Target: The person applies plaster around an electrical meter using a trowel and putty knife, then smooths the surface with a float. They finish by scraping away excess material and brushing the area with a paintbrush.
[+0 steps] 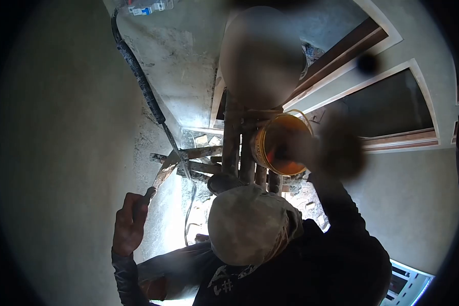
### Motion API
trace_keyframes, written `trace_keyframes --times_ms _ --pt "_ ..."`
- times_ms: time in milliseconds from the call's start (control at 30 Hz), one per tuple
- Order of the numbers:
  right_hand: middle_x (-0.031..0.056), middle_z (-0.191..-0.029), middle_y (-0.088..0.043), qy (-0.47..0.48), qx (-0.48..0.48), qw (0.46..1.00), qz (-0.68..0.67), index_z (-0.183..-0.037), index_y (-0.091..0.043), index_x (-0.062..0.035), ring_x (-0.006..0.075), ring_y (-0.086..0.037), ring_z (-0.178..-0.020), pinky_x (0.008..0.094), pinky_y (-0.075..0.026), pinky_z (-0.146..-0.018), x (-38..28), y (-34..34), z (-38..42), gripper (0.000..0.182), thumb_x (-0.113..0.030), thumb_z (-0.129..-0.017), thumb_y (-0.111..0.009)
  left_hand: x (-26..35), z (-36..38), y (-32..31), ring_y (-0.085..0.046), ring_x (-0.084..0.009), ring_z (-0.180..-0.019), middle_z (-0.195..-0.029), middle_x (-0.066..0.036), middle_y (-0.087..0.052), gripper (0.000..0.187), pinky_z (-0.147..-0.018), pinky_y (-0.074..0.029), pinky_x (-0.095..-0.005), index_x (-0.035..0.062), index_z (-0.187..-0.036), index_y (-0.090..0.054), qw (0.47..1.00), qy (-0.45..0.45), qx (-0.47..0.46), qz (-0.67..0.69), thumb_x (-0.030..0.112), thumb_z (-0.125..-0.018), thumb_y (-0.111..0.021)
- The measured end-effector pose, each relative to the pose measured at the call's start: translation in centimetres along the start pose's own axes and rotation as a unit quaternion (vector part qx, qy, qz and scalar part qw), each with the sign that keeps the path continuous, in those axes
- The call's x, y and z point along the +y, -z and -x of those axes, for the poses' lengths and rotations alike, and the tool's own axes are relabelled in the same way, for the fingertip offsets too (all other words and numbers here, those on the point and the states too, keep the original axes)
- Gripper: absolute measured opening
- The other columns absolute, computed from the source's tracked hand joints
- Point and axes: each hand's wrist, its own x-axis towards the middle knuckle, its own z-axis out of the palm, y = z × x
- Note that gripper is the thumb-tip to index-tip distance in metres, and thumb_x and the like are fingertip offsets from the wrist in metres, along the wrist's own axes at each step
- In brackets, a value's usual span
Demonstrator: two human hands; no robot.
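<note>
At the left, by the grey plastered wall, my left hand (129, 222) is closed around the handle of a trowel (164, 174). Its blade points up and to the right and looks smeared with pale material. My right arm, in a dark sleeve, reaches up toward a yellow bucket (260, 148) near the middle. A smeared patch covers my right hand (336, 153), so its fingers do not show. The bucket is tilted with its mouth toward the right, its wire handle above the rim. What lies inside is blurred.
Planks and poles (231, 137) run beneath the bucket. A dark wrapped cable (143, 84) hangs along the left wall. A pale cap (247, 224) covers the lower middle. Framed openings (418, 102) stand at right; a large blurred round shape (262, 56) hides part of the top.
</note>
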Motion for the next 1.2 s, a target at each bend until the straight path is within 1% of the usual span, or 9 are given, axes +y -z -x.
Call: trace_keyframes --times_ms 133,500,800,867,900,933,967,1133,1200 --pt "0.0123 -0.103 -0.071 0.013 -0.092 0.986 0.138 -0.103 -0.072 -0.0118 0.0305 -0.068 -0.100 0.0435 -0.054 -0.088 0.3 -6.7 -1.3 0.031 -0.033 -0.081 -0.070 0.7 -0.9 -0.1 -0.057 -0.0158 -0.065 -0.073 -0.007 -0.058 0.026 -0.062 -0.045 -0.0331 0.0040 -0.109 -0.051 1.000 -0.009 0.004 0.008 0.030 -0.105 -0.055" --pt "0.0090 -0.106 -0.069 -0.153 -0.012 0.793 -0.589 -0.116 -0.062 -0.0009 0.0139 -0.067 -0.093 0.0283 -0.055 -0.083 3.6 6.5 3.3 0.022 -0.011 -0.097 -0.063 -1.2 -2.0 -0.4 -0.048 -0.0077 -0.065 -0.072 0.000 -0.053 0.022 -0.062 -0.040 -0.0282 0.0047 -0.104 -0.051 1.000 0.002 -0.014 0.009 0.026 -0.108 -0.050" --pt "0.0067 -0.105 -0.069 0.001 0.301 0.937 -0.176 -0.110 -0.064 -0.0009 0.0171 -0.065 -0.093 0.0318 -0.052 -0.080 -1.1 3.8 6.9 0.017 -0.007 -0.094 -0.067 -1.0 -1.7 0.0 -0.068 -0.0343 -0.074 -0.079 -0.017 -0.064 0.019 -0.066 -0.049 -0.0423 0.0064 -0.110 -0.052 0.999 0.012 -0.018 -0.042 0.023 -0.103 -0.057" --pt "0.0072 -0.109 -0.068 -0.258 0.145 0.767 -0.570 -0.111 -0.064 0.0004 0.0189 -0.065 -0.095 0.0318 -0.053 -0.082 1.2 -6.3 8.7 0.020 -0.004 -0.092 -0.067 -2.5 -1.7 -0.7 -0.067 -0.0420 -0.075 -0.078 -0.020 -0.067 0.020 -0.067 -0.050 -0.0489 0.0077 -0.110 -0.054 0.998 -0.021 0.012 -0.059 0.026 -0.102 -0.058" --pt "0.0081 -0.111 -0.066 -0.213 0.161 0.473 -0.840 -0.112 -0.064 0.0004 0.0199 -0.064 -0.099 0.0313 -0.054 -0.082 -0.3 -3.9 8.6 0.022 -0.001 -0.090 -0.067 -2.2 -1.7 -0.2 -0.068 -0.0379 -0.074 -0.079 -0.018 -0.067 0.019 -0.067 -0.051 -0.0473 0.0071 -0.110 -0.055 0.996 -0.028 0.010 -0.080 0.024 -0.102 -0.058" --pt "0.0104 -0.111 -0.065 -0.179 0.217 0.795 -0.538 -0.113 -0.063 -0.0001 0.0210 -0.064 -0.102 0.0324 -0.054 -0.086 -1.0 -1.9 7.2 0.023 -0.001 -0.090 -0.066 -1.8 -1.3 -0.3 -0.069 -0.0338 -0.073 -0.080 -0.017 -0.067 0.017 -0.067 -0.052 -0.0456 0.0065 -0.109 -0.055 0.996 -0.023 0.007 -0.089 0.022 -0.103 -0.058" --pt "0.0123 -0.110 -0.065 -0.076 0.229 0.899 -0.366 -0.114 -0.063 0.0002 0.0218 -0.064 -0.101 0.0338 -0.053 -0.087 -1.7 2.2 6.6 0.021 0.000 -0.093 -0.063 -1.3 -0.7 -0.5 -0.069 -0.0338 -0.073 -0.080 -0.017 -0.067 0.017 -0.067 -0.052 -0.0456 0.0065 -0.109 -0.055 0.996 -0.003 0.037 -0.080 0.022 -0.103 -0.058" --pt "0.0144 -0.112 -0.068 0.076 0.388 0.905 -0.158 -0.106 -0.067 -0.0013 0.0265 -0.066 -0.100 0.0369 -0.051 -0.087 -2.3 5.5 6.3 0.018 0.005 -0.090 -0.064 -1.2 -1.0 0.0 -0.066 -0.0312 -0.063 -0.067 -0.013 -0.063 0.030 -0.061 -0.048 -0.0474 0.0088 -0.113 -0.054 0.997 0.043 -0.037 -0.060 0.038 -0.105 -0.050" --pt "0.0150 -0.112 -0.069 -0.143 0.063 0.927 -0.341 -0.101 -0.068 -0.0040 0.0279 -0.066 -0.102 0.0414 -0.054 -0.085 -1.1 2.2 8.0 0.016 0.002 -0.087 -0.071 -1.3 -0.7 -0.4 -0.065 -0.0320 -0.061 -0.067 -0.013 -0.063 0.030 -0.061 -0.048 -0.0480 0.0091 -0.114 -0.053 0.998 0.028 -0.035 -0.032 0.038 -0.105 -0.050"
